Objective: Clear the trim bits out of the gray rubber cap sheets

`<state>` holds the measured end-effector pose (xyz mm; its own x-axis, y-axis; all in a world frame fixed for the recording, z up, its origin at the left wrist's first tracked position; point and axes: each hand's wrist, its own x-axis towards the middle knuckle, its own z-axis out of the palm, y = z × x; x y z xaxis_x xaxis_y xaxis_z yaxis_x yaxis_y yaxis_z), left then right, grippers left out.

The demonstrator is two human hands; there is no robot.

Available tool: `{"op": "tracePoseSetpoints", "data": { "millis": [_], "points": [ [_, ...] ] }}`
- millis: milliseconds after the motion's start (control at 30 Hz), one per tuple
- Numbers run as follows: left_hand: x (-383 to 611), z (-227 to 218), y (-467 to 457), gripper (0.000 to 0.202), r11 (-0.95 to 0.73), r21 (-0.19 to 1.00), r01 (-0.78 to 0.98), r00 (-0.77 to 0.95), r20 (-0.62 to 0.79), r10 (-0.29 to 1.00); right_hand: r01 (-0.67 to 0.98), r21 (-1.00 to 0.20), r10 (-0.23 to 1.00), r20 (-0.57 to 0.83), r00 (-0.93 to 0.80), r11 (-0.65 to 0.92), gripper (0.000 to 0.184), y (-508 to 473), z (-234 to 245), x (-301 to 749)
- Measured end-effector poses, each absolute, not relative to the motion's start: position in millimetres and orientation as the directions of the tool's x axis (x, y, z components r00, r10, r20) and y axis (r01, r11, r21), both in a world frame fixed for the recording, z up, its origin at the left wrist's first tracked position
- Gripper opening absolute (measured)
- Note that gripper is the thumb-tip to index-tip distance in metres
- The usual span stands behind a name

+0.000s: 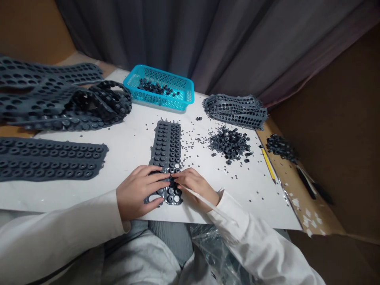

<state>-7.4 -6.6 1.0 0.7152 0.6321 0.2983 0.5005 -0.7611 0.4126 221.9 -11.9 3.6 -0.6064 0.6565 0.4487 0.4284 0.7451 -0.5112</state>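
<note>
A dark grey rubber sheet (162, 142) with rows of round ringed studs lies lengthwise in front of me on the white table. My left hand (142, 188) rests flat across its near part, fingers stretched and slightly apart. From the right, my right hand (192, 184) is closed in a pinch at the studs, touching the sheet near the left fingertips. A long, thin white stick (204, 201) runs from that pinch back towards the wrist; its tip is hidden. White round spots (177, 198) cover a few studs near both hands.
A blue basket (190, 93) holding small black pieces stands at the back. Several rubber sheets (53, 160) lie left, and a rolled one (236, 111) back right. A heap of black pieces (230, 143), scattered dots and a yellow-black cutter or pencil (268, 166) lie right.
</note>
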Motion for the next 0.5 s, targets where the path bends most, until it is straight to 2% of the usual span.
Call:
{"op": "tracePoseSetpoints", "data": {
  "millis": [133,233,333,500],
  "points": [
    [-6.2,1.5,-8.8,0.031,-0.79,0.338,0.511,0.723,0.328,0.608,0.511,-0.177,0.533,0.423,-0.733,0.842,0.012,-10.3,3.9,221.1],
    [-6.1,1.9,-9.4,0.031,-0.796,0.327,0.51,0.727,0.33,0.602,0.543,0.006,0.479,0.463,-0.746,0.84,0.01,-10.3,4.8,218.2],
    [-6.4,1.7,-9.4,0.031,-0.794,0.331,0.51,0.724,0.332,0.604,0.565,0.082,0.461,0.49,-0.74,0.821,0.008,-11.9,5.9,215.2],
    [-6.7,1.8,-8.8,0.031,-0.787,0.343,0.513,0.72,0.328,0.612,0.615,0.12,0.497,0.479,-0.723,0.779,0.009,-14.6,7.9,211.8]
  ]
}}
